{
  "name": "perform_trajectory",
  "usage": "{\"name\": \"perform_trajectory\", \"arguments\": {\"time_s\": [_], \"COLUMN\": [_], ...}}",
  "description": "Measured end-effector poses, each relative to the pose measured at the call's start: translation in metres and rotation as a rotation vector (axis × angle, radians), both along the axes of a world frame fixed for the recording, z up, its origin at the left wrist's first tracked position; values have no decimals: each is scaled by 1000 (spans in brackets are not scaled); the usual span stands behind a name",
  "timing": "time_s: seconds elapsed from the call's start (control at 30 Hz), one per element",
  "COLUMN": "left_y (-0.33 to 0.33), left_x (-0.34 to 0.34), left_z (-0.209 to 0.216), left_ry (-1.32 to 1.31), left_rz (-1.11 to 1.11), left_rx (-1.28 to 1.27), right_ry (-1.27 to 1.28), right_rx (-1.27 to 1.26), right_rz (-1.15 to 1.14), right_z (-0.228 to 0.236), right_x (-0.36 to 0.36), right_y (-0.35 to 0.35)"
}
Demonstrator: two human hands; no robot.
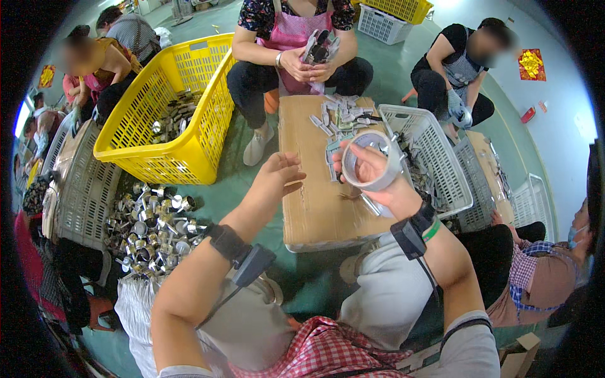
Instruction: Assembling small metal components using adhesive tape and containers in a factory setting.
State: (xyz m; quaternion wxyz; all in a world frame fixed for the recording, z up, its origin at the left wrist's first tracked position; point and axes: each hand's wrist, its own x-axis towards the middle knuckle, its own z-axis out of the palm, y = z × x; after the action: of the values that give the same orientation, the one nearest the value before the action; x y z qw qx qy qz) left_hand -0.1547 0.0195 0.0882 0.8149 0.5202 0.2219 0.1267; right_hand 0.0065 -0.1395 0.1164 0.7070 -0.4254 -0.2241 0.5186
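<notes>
My right hand [399,190] holds a wide roll of whitish, clear-looking tape [387,181] above the right side of a cardboard-topped work surface [312,211]. Part of the palm shows through the ring, and fingertips stick out past its left side. To the left of the cardboard, my left hand [275,175] hovers empty, its fingers apart and bent slightly toward the tape. Beyond the roll, a loose heap of small flat grey and silver parts [343,120] lies on the far half of the cardboard.
A yellow basket [170,154] with metal parts stands at far left; shiny knob-like metal pieces [157,230] are piled in front of it. A white basket [454,170] adjoins the cardboard's right side. Opposite sits a person in a pink apron [293,38] gripping a bundle of parts.
</notes>
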Motion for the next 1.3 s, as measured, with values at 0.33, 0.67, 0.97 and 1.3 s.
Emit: {"name": "perform_trajectory", "arguments": {"time_s": [0.33,0.67,0.97,1.3], "left_y": [4,-1,-6,-10], "left_x": [-6,0,5,9], "left_z": [1,-5,1,4], "left_ry": [-1,-41,-42,-44], "left_rz": [99,108,47,28], "left_rx": [-53,-71,-46,-42], "right_ry": [137,81,53,-29], "right_rx": [67,85,79,91], "right_rz": [-48,-80,-82,-64], "right_z": [-17,-34,-38,-36], "right_x": [0,1,-1,1], "right_y": [40,65,65,61]}}
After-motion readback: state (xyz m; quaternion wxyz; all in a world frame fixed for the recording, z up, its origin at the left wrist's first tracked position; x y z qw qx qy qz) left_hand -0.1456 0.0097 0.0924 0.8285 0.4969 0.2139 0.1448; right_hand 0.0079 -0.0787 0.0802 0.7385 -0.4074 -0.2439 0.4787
